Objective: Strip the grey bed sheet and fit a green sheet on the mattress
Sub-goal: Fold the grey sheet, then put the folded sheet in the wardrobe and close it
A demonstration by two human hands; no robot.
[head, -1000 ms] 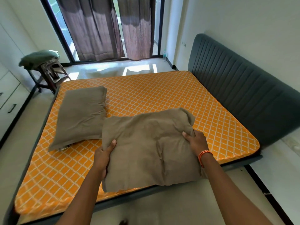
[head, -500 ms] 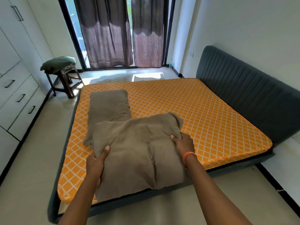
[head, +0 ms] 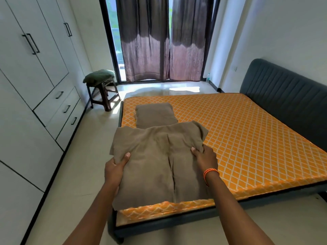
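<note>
A grey-brown pillow is held up over the near left corner of the bare orange mattress. My left hand grips its left edge and my right hand grips its right edge, an orange band on that wrist. A second grey-brown pillow lies flat on the mattress just beyond it. A folded green sheet rests on a dark stool at the far left, by the window. No sheet covers the mattress.
White wardrobe doors and drawers line the left wall. A dark padded headboard runs along the right. Brown curtains hang over the window at the back. A bottle stands on the floor by the curtains.
Both hands have carried the pillow to the left, from the middle of the mattress's near edge to its near left corner. My view has turned left and the wardrobe has come into sight.
</note>
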